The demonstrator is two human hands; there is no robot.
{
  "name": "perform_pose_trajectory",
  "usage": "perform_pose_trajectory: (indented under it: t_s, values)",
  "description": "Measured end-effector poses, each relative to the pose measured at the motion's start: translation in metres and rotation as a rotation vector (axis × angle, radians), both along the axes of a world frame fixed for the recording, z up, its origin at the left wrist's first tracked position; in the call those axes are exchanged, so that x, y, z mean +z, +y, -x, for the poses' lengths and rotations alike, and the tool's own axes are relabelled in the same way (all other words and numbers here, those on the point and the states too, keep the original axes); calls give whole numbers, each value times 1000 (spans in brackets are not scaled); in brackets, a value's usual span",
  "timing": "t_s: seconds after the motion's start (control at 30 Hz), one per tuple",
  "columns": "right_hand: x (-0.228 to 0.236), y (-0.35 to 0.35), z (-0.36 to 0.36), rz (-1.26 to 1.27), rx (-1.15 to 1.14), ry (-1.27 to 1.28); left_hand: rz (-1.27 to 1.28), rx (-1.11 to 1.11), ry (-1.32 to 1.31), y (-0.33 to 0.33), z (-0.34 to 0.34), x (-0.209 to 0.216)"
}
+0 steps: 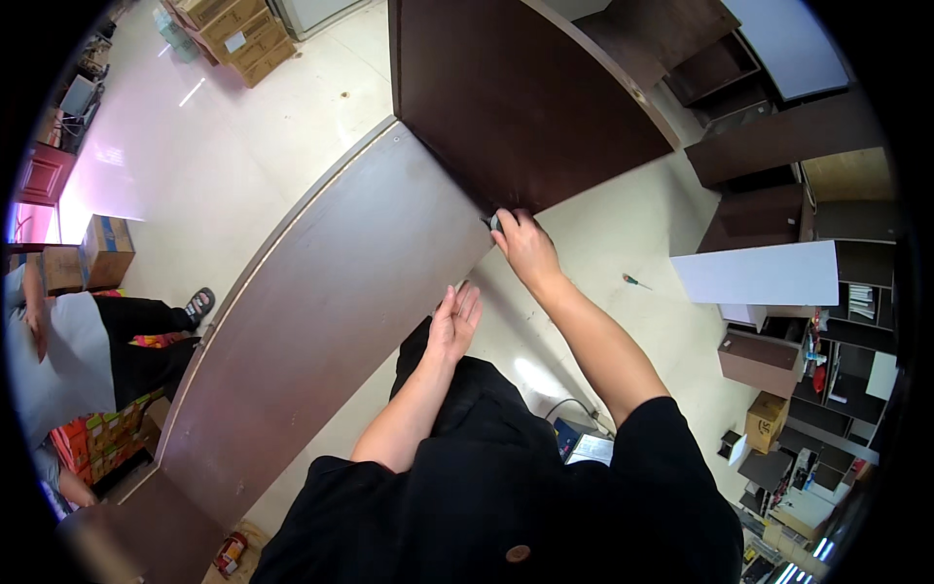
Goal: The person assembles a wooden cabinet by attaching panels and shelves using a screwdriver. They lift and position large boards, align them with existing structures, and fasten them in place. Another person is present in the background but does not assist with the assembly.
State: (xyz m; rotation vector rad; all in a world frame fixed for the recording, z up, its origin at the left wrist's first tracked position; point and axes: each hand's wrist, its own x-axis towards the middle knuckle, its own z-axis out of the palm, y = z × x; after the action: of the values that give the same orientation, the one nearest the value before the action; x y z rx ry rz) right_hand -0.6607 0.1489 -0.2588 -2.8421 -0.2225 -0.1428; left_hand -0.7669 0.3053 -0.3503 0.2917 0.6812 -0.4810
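A long dark brown panel [292,282] with a curved, light-edged far side lies across the view in front of me. At its far right end a second dark brown panel [506,97] rises from it and forms a corner. At the near end of that joint, my right hand [528,251] is closed on a small dark green rounded thing [497,224], mostly covered by the fingers. My left hand [455,323] is beside the long panel's near edge, its fingers stretched out and nothing in them.
A green-handled screwdriver [634,281] lies on the pale floor to the right. Farther right are dark shelving units, a white board [757,273] and a cardboard box [767,420]. Another person [68,341] is at the far left. Cardboard boxes [238,39] are stacked beyond the panels.
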Motion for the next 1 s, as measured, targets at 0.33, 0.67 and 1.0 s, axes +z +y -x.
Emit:
perform_pose_trajectory:
  t_s: [0.33, 0.67, 1.0]
  values:
    - [27, -17, 31, -499, -32, -116, 136, 162, 150, -20, -36, 5]
    - [58, -37, -8, -723, -393, 238, 15, 240, 347, -25, -49, 15]
    - [66, -73, -25, -423, 139, 109, -65, 247, 354, -35, -51, 22]
